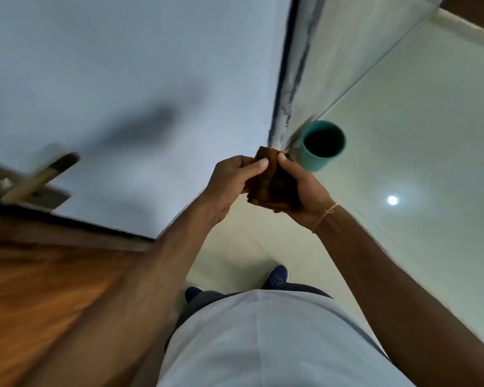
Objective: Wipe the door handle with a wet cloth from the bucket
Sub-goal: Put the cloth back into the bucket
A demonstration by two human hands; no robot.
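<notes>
Door handle (37, 177) at far left, blurred, untouched. Left hand (232, 182) and right hand (305, 191) both curl round a bunched brown cloth (271, 185) held between them. Teal bucket (323, 145) stands on pale floor (417, 163), just beyond.

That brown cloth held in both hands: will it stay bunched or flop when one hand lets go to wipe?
Likely floppy: the brown cloth is bunched into folds between the left hand and right hand, so a loose end would probably droop. It looks dark, perhaps damp, so it may cling and feel heavier. A one-hand grip probably keeps it wadded.
</notes>
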